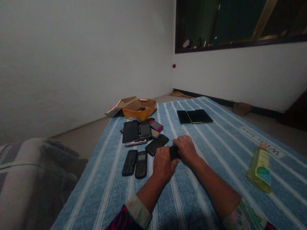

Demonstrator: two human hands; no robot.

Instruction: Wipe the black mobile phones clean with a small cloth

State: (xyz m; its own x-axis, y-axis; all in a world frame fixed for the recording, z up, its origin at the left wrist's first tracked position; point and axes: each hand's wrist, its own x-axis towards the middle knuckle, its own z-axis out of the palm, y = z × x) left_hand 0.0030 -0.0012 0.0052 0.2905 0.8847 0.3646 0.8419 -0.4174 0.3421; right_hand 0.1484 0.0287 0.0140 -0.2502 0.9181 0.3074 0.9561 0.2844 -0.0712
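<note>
My left hand (pixel 164 163) and my right hand (pixel 185 149) are both closed around a small black mobile phone (pixel 174 153), one at either end of it. Fingers cover most of this phone, so its keys or screen cannot be made out. Just beyond my left hand lies a black smartphone (pixel 157 144). To the left, a black keypad phone (pixel 129 163) and a second keypad phone (pixel 141 164) lie side by side. Behind them is a pile with a large dark smartphone (pixel 130 131), a grey-screened phone (pixel 145 131) and a pink phone (pixel 156 125).
An open orange cardboard box (pixel 139 114) stands at the far left of the blue striped cloth (pixel 115 188). Several dark phones or tablets (pixel 194 116) lie in a row at the far right. A yellow-green bottle (pixel 260 169) lies on the right. Grey fabric (pixel 40 175) bulges at left.
</note>
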